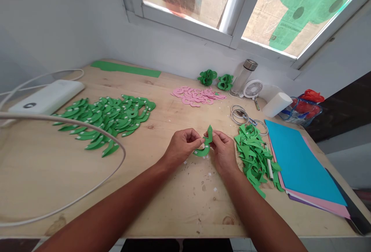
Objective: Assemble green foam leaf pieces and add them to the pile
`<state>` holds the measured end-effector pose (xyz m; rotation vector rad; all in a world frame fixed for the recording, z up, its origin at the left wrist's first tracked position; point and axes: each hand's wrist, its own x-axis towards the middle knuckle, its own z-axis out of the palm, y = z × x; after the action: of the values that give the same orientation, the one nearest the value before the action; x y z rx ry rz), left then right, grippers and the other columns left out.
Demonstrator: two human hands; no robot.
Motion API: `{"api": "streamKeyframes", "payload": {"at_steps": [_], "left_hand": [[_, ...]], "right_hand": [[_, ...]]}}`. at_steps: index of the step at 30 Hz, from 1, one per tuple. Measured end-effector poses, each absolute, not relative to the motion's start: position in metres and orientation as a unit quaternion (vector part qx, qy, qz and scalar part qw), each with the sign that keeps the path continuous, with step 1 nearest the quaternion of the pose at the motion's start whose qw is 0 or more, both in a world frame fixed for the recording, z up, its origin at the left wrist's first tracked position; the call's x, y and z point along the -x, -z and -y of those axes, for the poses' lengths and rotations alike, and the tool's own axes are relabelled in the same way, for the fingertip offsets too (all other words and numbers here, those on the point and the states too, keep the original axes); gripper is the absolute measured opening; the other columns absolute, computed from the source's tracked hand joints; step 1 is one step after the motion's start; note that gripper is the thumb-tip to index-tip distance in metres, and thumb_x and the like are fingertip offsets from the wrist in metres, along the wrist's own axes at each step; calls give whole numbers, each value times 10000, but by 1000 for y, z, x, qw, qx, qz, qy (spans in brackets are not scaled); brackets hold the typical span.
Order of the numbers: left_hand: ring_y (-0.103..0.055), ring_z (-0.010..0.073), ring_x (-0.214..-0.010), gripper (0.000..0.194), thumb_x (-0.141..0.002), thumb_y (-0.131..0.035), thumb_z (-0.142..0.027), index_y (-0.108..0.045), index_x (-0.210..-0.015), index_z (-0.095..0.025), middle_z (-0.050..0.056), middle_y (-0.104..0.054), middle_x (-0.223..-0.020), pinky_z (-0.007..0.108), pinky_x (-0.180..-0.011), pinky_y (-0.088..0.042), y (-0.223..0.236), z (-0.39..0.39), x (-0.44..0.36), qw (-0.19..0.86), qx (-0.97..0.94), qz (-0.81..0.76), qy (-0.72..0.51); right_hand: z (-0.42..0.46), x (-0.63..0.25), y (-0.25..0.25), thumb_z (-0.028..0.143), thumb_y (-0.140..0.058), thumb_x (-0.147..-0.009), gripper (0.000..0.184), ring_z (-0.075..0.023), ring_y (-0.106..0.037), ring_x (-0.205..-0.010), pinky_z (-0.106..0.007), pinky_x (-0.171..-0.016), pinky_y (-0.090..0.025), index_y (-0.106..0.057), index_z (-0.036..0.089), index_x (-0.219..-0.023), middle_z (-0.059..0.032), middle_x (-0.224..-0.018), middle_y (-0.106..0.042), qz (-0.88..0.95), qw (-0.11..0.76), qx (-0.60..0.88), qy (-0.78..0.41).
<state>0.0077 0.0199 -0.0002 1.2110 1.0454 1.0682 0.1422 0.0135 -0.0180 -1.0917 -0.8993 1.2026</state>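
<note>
A curved green paper cutout [202, 152] with small white squares on it is held between my two hands over the middle of the table. My left hand [184, 142] pinches its left side with thumb and fingertips. On the other side, my right hand [223, 148] grips the cutout near its pointed upper end. To the left lies a spread of similar green cutouts [108, 114], many with white squares. Close by my right hand is a heap of green paper scraps [253, 155], with a white pen [269, 163] on top.
Pink paper cutouts [198, 96] and two green paper balls [207, 77] sit at the back. Scissors [246, 116], a small fan [253, 88], a bottle [245, 76] and blue paper sheets [304, 159] are on the right. A white cable [123, 155] loops across the left, near a power bank [48, 96].
</note>
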Motion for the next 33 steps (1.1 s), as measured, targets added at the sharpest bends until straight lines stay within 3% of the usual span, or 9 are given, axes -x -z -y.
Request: {"api": "streamKeyframes", "payload": {"at_steps": [33], "left_hand": [[-435,73,-444,207,-632,-652,-298,-541,-546,-146,-36,-517,-477,186,-431,-341,2,-21,-8,562,-519,-443,-468]], "right_hand": [[-13,-141,18,306,-653,-686,153,-134,-539,-621,-245,-549,-384,-694,172,-747,-40,-748,-678,384,603,459,-528]]}}
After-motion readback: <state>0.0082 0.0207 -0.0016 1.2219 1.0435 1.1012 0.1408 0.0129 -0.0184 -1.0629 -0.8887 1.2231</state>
